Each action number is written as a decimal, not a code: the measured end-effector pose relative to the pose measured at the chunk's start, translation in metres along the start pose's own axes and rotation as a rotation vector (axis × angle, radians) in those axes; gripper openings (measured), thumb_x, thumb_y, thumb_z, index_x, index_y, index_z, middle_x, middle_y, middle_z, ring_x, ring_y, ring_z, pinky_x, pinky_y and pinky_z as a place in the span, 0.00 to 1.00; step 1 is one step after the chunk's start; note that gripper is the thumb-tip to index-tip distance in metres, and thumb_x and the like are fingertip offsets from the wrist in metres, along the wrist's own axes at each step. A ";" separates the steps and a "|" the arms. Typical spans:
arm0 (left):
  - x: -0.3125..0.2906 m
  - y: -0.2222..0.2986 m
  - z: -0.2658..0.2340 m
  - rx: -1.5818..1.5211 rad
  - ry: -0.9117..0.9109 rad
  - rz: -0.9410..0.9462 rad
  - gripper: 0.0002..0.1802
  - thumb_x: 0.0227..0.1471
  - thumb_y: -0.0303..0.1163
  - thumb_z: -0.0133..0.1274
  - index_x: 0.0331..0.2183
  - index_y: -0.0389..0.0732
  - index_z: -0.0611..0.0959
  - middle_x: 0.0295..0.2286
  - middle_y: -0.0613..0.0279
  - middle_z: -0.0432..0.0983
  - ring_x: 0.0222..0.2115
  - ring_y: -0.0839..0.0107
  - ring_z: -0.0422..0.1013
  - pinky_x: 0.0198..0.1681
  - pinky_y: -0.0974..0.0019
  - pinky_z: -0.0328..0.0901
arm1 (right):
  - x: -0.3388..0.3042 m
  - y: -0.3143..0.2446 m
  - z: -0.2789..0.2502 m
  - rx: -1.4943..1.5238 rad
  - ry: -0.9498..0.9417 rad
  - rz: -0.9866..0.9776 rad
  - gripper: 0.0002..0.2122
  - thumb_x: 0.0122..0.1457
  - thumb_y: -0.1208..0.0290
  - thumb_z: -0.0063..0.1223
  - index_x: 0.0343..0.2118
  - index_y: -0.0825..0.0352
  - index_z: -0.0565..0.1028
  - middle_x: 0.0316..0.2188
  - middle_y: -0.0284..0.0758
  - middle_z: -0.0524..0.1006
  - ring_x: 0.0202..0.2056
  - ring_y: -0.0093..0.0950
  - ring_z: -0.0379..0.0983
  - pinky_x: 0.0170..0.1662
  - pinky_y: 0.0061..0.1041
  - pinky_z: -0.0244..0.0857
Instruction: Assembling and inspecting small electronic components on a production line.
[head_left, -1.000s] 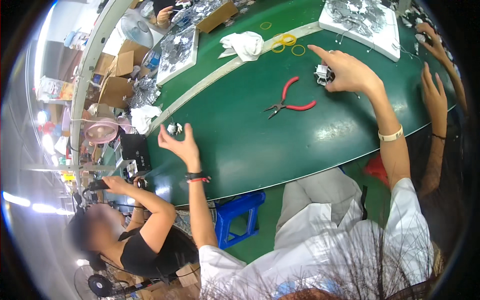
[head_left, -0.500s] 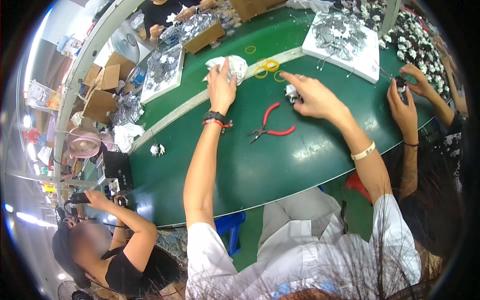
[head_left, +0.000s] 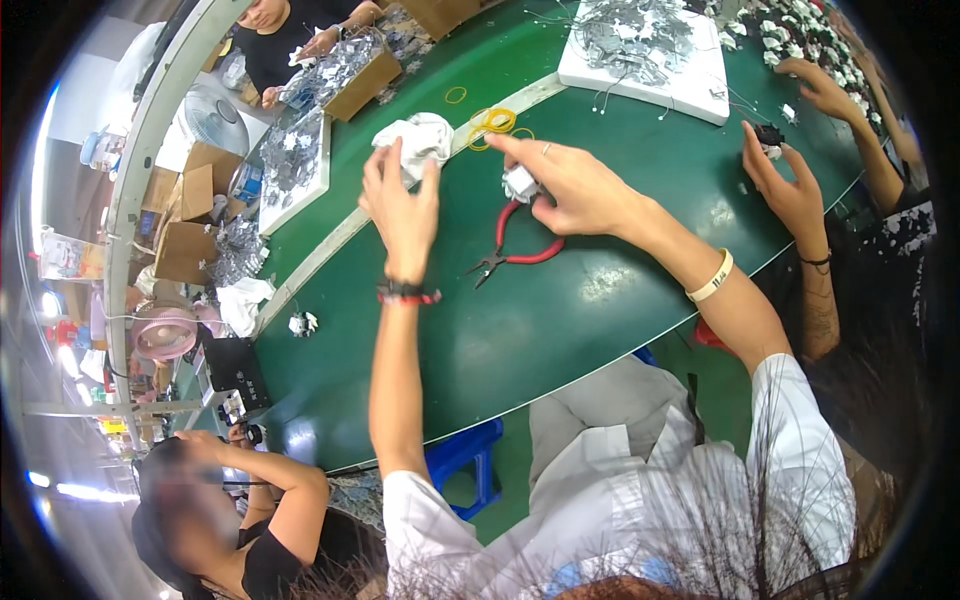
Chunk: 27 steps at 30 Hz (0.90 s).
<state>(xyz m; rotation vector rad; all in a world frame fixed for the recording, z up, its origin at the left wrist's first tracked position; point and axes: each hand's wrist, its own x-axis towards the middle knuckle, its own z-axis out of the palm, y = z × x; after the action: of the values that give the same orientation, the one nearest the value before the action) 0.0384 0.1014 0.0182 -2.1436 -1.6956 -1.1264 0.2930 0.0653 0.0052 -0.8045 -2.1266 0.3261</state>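
Centrally, the left hand (head_left: 402, 205) is raised above the curved green work table (head_left: 560, 330), fingers loosely spread and released, their tips touching or just at the edge of a crumpled white cloth (head_left: 418, 140) that lies on the pale strip running across the table; whether any finger actually pinches the cloth cannot be told. Right hand (head_left: 575, 185): fingers closed in a grasp on a small white and grey plastic component (head_left: 520, 183), held above the table surface just beside the left hand. Directly beneath that component, a pair of red-handled pliers (head_left: 520, 245) lies flat on the green surface, jaws pointing toward the person. Near the cloth, several yellow rubber bands (head_left: 490, 122) rest on the table. Farther off, a white rectangular foam tray (head_left: 690, 90) carries a heap of small grey wired parts. At the left edge, a small white part (head_left: 302, 322) sits alone on the table. At the right, another person's hand (head_left: 785, 180) holds a small dark piece. Cardboard boxes (head_left: 180, 220) and a pink fan (head_left: 165, 330) stand beyond the table's left side.
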 end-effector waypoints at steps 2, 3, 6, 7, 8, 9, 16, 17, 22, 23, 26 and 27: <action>-0.024 0.018 -0.019 -0.434 -0.183 -0.064 0.29 0.52 0.37 0.64 0.54 0.36 0.78 0.45 0.53 0.76 0.46 0.61 0.74 0.48 0.61 0.69 | 0.000 -0.010 0.005 -0.002 -0.001 -0.108 0.44 0.41 0.84 0.54 0.68 0.61 0.57 0.40 0.41 0.77 0.39 0.41 0.75 0.42 0.35 0.71; -0.037 0.027 -0.021 -0.737 -0.352 -0.227 0.32 0.53 0.35 0.64 0.56 0.33 0.75 0.45 0.54 0.78 0.44 0.69 0.75 0.47 0.65 0.70 | -0.002 -0.015 0.008 -0.015 -0.002 -0.168 0.44 0.41 0.84 0.54 0.68 0.61 0.58 0.39 0.40 0.77 0.38 0.41 0.75 0.43 0.36 0.71; -0.063 0.037 -0.044 -1.142 -0.607 -0.375 0.34 0.54 0.30 0.62 0.58 0.27 0.71 0.50 0.50 0.75 0.47 0.67 0.73 0.50 0.66 0.70 | -0.004 -0.033 0.021 0.019 -0.055 -0.233 0.44 0.43 0.83 0.59 0.68 0.63 0.57 0.37 0.39 0.77 0.37 0.40 0.74 0.42 0.37 0.69; -0.065 0.036 -0.048 -1.136 -0.594 -0.383 0.34 0.54 0.30 0.62 0.58 0.27 0.71 0.50 0.50 0.75 0.47 0.67 0.73 0.50 0.66 0.70 | -0.006 -0.035 0.025 0.017 -0.072 -0.247 0.44 0.44 0.82 0.61 0.68 0.64 0.57 0.37 0.38 0.77 0.38 0.38 0.74 0.43 0.35 0.68; -0.065 0.034 -0.049 -1.169 -0.649 -0.376 0.33 0.54 0.30 0.62 0.57 0.27 0.72 0.50 0.50 0.75 0.47 0.68 0.73 0.50 0.66 0.70 | -0.006 -0.035 0.027 0.025 -0.078 -0.256 0.44 0.44 0.82 0.61 0.68 0.64 0.57 0.37 0.38 0.77 0.38 0.38 0.74 0.43 0.35 0.68; -0.066 0.032 -0.052 -1.201 -0.710 -0.368 0.32 0.53 0.30 0.63 0.56 0.27 0.73 0.49 0.51 0.75 0.48 0.68 0.73 0.51 0.66 0.70 | -0.007 -0.037 0.029 0.012 -0.078 -0.268 0.44 0.44 0.82 0.61 0.68 0.64 0.57 0.37 0.38 0.77 0.38 0.38 0.74 0.43 0.35 0.67; -0.064 0.032 -0.058 -0.745 -0.719 -0.154 0.27 0.43 0.23 0.66 0.48 0.33 0.79 0.39 0.58 0.81 0.40 0.72 0.77 0.48 0.67 0.71 | -0.005 -0.038 0.036 -0.149 -0.066 -0.494 0.32 0.52 0.78 0.57 0.63 0.59 0.68 0.42 0.35 0.77 0.44 0.33 0.73 0.48 0.37 0.66; -0.065 0.035 -0.058 -0.741 -0.688 -0.164 0.29 0.39 0.22 0.67 0.47 0.35 0.80 0.40 0.59 0.80 0.40 0.73 0.77 0.46 0.68 0.71 | -0.008 -0.042 0.036 -0.273 0.001 -0.545 0.27 0.54 0.74 0.57 0.59 0.57 0.72 0.46 0.33 0.76 0.48 0.32 0.72 0.53 0.40 0.65; -0.071 0.021 -0.053 -1.065 -0.464 -0.347 0.34 0.44 0.19 0.65 0.55 0.31 0.74 0.45 0.57 0.77 0.44 0.71 0.75 0.49 0.68 0.71 | -0.008 -0.045 0.033 -0.119 0.217 -0.601 0.27 0.46 0.80 0.60 0.54 0.60 0.75 0.45 0.36 0.76 0.45 0.34 0.73 0.52 0.39 0.67; -0.073 0.017 -0.053 -1.130 -0.360 -0.382 0.33 0.46 0.18 0.63 0.55 0.30 0.73 0.46 0.58 0.77 0.45 0.69 0.75 0.50 0.66 0.70 | -0.009 -0.035 0.030 0.013 0.072 -0.534 0.28 0.45 0.77 0.64 0.54 0.64 0.74 0.41 0.37 0.76 0.42 0.37 0.74 0.50 0.39 0.68; -0.082 -0.007 -0.052 -1.199 -0.224 -0.453 0.36 0.50 0.17 0.59 0.60 0.29 0.67 0.53 0.53 0.71 0.49 0.67 0.73 0.53 0.61 0.71 | -0.004 -0.034 0.024 0.007 -0.172 -0.211 0.34 0.48 0.63 0.67 0.60 0.64 0.68 0.48 0.41 0.72 0.50 0.41 0.69 0.55 0.40 0.62; -0.082 -0.007 -0.047 -1.263 -0.197 -0.470 0.36 0.51 0.16 0.57 0.61 0.30 0.67 0.53 0.52 0.72 0.48 0.67 0.73 0.52 0.61 0.71 | -0.010 -0.027 0.024 0.006 -0.180 -0.215 0.34 0.48 0.63 0.67 0.60 0.64 0.68 0.48 0.41 0.72 0.50 0.41 0.69 0.55 0.40 0.62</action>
<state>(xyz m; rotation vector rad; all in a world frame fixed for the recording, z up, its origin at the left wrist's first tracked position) 0.0065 0.0150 -0.0051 -2.4937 -1.8390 -2.7636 0.2676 0.0390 -0.0031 -0.5532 -2.3543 0.2998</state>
